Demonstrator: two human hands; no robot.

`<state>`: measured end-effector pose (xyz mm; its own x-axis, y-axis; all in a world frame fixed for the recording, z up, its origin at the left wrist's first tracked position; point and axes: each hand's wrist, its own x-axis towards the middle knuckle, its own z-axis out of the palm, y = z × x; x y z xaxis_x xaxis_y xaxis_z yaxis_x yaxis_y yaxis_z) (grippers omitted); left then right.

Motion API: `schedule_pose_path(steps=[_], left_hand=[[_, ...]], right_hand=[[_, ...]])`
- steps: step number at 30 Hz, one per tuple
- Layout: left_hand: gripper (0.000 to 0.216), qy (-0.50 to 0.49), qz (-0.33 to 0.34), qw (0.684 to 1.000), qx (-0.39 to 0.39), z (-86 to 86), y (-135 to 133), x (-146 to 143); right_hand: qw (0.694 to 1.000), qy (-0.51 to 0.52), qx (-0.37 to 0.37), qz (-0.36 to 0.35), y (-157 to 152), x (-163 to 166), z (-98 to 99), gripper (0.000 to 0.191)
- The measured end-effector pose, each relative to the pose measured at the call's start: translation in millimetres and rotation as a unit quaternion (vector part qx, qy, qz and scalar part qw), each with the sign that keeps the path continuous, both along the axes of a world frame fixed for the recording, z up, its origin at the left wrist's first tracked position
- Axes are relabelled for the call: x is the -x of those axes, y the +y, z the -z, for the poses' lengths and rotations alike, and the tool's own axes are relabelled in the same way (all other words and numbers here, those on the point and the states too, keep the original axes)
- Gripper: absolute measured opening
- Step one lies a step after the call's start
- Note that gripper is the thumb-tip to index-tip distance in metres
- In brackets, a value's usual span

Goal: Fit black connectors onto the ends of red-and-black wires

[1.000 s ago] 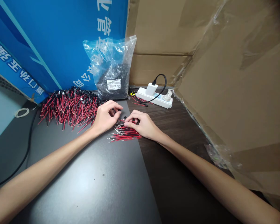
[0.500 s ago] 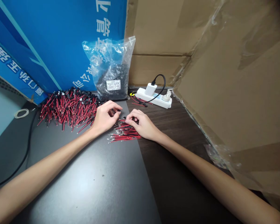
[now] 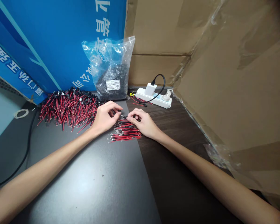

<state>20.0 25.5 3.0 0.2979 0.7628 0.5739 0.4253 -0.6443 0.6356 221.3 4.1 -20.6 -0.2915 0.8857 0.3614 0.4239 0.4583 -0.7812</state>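
My left hand (image 3: 106,115) is closed, with a small black connector housing (image 3: 119,111) between thumb and fingertips. Facing it, my right hand (image 3: 142,122) pinches a thin wire (image 3: 123,116) whose pale metal end points toward the left fingertips. Whether that end touches the housing cannot be made out. Below both hands lies a flat bundle of short red and black wires (image 3: 124,133), their metal ends to the left. To the left of my left hand is a large heap of red and black wires with black connectors (image 3: 68,107).
A clear plastic bag (image 3: 112,81) of black parts stands against the blue board (image 3: 60,40). Behind my right hand is a white power strip (image 3: 158,99) with a black cable. Cardboard walls (image 3: 224,93) close off the right side. Another black cable (image 3: 29,146) runs along the left.
My right hand has shifted slightly right and up, and the wire end now shows in the gap between the hands. My left hand has barely moved.
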Motion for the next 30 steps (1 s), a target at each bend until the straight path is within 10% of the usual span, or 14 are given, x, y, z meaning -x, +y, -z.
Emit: schedule_pose_path(steps=[30], left_hand=[[0.011, -0.025, 0.017, 0.999, 0.021, -1.7, -10.8, -9.4]], right_hand=[[0.987, 0.144, 0.075, -0.012, -0.8, -1.5, -8.2, 0.038]])
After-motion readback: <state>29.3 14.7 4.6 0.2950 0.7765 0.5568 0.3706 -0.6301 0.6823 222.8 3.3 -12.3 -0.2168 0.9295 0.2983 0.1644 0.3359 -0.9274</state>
